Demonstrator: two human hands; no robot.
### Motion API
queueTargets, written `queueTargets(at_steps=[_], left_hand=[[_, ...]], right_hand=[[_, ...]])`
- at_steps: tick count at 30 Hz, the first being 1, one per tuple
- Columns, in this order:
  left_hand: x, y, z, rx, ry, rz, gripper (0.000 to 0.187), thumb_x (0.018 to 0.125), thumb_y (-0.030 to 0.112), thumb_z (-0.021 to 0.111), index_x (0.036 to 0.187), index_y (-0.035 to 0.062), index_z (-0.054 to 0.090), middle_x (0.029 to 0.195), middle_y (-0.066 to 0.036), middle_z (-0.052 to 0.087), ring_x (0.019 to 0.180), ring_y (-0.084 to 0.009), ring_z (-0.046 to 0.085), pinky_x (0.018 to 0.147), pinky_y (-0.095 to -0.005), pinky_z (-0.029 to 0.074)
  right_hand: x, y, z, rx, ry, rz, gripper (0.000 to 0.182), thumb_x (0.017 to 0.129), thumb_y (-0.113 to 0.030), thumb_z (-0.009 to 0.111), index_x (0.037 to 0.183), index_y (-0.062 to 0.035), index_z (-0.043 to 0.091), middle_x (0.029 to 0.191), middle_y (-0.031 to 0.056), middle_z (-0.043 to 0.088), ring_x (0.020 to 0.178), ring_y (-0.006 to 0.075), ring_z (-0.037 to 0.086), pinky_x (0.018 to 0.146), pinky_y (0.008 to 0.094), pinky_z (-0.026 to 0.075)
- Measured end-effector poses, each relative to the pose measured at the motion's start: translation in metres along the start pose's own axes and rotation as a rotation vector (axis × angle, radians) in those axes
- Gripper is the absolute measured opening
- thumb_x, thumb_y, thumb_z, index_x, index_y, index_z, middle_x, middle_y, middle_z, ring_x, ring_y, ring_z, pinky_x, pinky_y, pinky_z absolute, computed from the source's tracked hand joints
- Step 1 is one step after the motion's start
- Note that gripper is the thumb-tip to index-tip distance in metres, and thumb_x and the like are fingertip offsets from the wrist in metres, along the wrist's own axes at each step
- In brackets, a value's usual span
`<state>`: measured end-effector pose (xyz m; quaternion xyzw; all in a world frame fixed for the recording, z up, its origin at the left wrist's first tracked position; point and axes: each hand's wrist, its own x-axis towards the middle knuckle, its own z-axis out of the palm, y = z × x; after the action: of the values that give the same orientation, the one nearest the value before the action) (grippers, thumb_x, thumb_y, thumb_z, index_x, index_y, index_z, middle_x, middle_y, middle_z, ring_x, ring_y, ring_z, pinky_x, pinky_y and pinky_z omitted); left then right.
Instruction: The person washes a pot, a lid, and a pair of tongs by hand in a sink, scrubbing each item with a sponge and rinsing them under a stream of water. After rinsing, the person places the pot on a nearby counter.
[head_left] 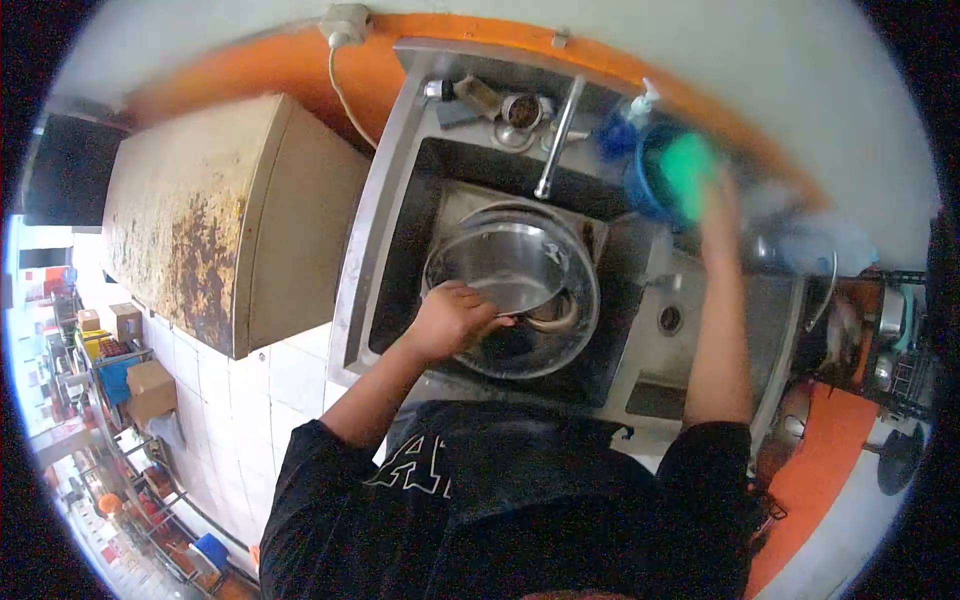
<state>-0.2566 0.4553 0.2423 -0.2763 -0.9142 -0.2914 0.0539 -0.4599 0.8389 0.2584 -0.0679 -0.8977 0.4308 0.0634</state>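
Note:
My left hand (450, 320) is closed on the near rim of a shiny metal pot (515, 290), which it holds tilted over the sink. Under the pot lies a larger, see-through round basin (583, 335), inside the sink bowl. Toward the back right, my right hand (718, 200) is smeared by motion. A bright green sponge-like pad (686, 172) shows at its fingers, over the mouth of a blue tub (645, 185). How the fingers hold the pad is blurred.
A faucet (562, 135) reaches over the sink (385, 290). Small cups (521, 110) stand on the back ledge, and a pump bottle (643, 100) is beside the blue tub. Left of the sink is a rusty cabinet (190, 200). A drainer section (650, 345) lies right.

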Motion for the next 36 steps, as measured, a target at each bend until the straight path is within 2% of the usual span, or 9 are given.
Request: queueTargets(at_steps=[2, 12, 15, 22, 28, 32, 33, 34, 36], left_hand=[[-0.007, 0.0, -0.002, -0.026, -0.012, 0.124, 0.032, 0.08, 0.036, 0.068, 0.063, 0.0126, 0.053, 0.065, -0.003, 0.057, 0.06, -0.0224, 0.057, 0.059, -0.0356, 0.044], [-0.02, 0.008, -0.013, 0.11, 0.125, 0.397, 0.038, 0.072, 0.041, 0.074, 0.059, 0.0147, 0.05, 0.061, 0.001, 0.052, 0.06, -0.0147, 0.054, 0.054, -0.0287, 0.04], [-0.008, 0.015, -0.024, 0.1, 0.108, 0.493, 0.041, 0.072, 0.042, 0.074, 0.056, 0.0148, 0.047, 0.059, 0.001, 0.049, 0.057, -0.015, 0.053, 0.051, -0.0289, 0.04], [0.032, 0.022, -0.052, 0.217, 0.041, 0.577, 0.042, 0.073, 0.041, 0.073, 0.055, 0.0139, 0.046, 0.057, 0.001, 0.047, 0.054, -0.0174, 0.052, 0.05, -0.0302, 0.04], [0.04, 0.047, -0.04, 0.176, 0.113, 0.659, 0.02, 0.064, 0.028, 0.071, 0.066, 0.0133, 0.057, 0.065, 0.0, 0.055, 0.057, -0.0208, 0.057, 0.049, -0.0369, 0.045], [0.036, 0.067, -0.015, 0.116, 0.057, 0.709, 0.018, 0.064, 0.027, 0.072, 0.066, 0.0141, 0.06, 0.067, 0.001, 0.056, 0.062, -0.0176, 0.058, 0.056, -0.0331, 0.049], [0.038, 0.069, -0.012, 0.125, 0.086, 0.704, 0.02, 0.069, 0.03, 0.073, 0.066, 0.0141, 0.061, 0.066, 0.001, 0.056, 0.062, -0.0179, 0.059, 0.057, -0.0336, 0.05], [0.039, 0.069, -0.008, 0.129, 0.084, 0.709, 0.02, 0.069, 0.03, 0.073, 0.066, 0.0141, 0.061, 0.066, 0.001, 0.056, 0.062, -0.0179, 0.059, 0.057, -0.0336, 0.05], [0.038, 0.069, -0.002, 0.038, 0.073, 0.702, 0.026, 0.073, 0.034, 0.072, 0.065, 0.0132, 0.06, 0.064, 0.0, 0.055, 0.06, -0.0193, 0.058, 0.057, -0.0349, 0.049]], right_hand=[[-0.051, -0.033, 0.009, 0.236, -0.14, 0.089, 0.043, 0.091, -0.027, 0.056, 0.125, -0.0008, 0.053, 0.121, 0.0097, 0.056, 0.109, 0.0206, 0.053, 0.095, 0.0346, 0.04], [-0.198, -0.052, 0.074, 0.099, -0.978, -0.571, 0.032, 0.075, -0.006, 0.058, 0.106, -0.0031, 0.064, 0.112, 0.0136, 0.059, 0.104, 0.0323, 0.052, 0.094, 0.0413, 0.041], [-0.188, -0.035, 0.087, -0.566, -1.077, -0.716, 0.031, 0.079, -0.012, 0.054, 0.106, -0.0139, 0.069, 0.115, 0.0083, 0.06, 0.108, 0.0319, 0.051, 0.095, 0.044, 0.041], [-0.17, -0.086, 0.102, -0.424, -1.511, -0.307, 0.028, 0.084, -0.015, 0.054, 0.108, -0.0112, 0.067, 0.11, 0.0087, 0.063, 0.107, 0.0265, 0.058, 0.094, 0.0388, 0.044], [-0.184, -0.124, 0.118, 1.033, -1.031, 0.714, 0.024, 0.088, -0.018, 0.055, 0.108, -0.0051, 0.06, 0.098, 0.0056, 0.063, 0.087, 0.0178, 0.061, 0.081, 0.0371, 0.049], [-0.18, -0.135, 0.144, 1.266, -0.822, 0.585, 0.024, 0.09, -0.024, 0.059, 0.106, -0.0063, 0.06, 0.096, 0.0065, 0.063, 0.086, 0.0175, 0.061, 0.076, 0.0343, 0.049], [-0.177, -0.144, 0.157, 1.186, -0.67, 0.107, 0.025, 0.091, -0.025, 0.058, 0.106, -0.0056, 0.059, 0.093, 0.0071, 0.063, 0.082, 0.0187, 0.062, 0.073, 0.0344, 0.05], [-0.176, -0.138, 0.151, 1.269, -0.858, 0.427, 0.026, 0.09, -0.025, 0.059, 0.104, -0.0036, 0.059, 0.092, 0.008, 0.063, 0.077, 0.0179, 0.062, 0.067, 0.0336, 0.051], [-0.178, -0.131, 0.154, 0.651, -1.02, 0.28, 0.033, 0.087, -0.026, 0.063, 0.108, -0.0012, 0.056, 0.093, 0.0093, 0.063, 0.073, 0.0169, 0.061, 0.065, 0.0319, 0.051]])
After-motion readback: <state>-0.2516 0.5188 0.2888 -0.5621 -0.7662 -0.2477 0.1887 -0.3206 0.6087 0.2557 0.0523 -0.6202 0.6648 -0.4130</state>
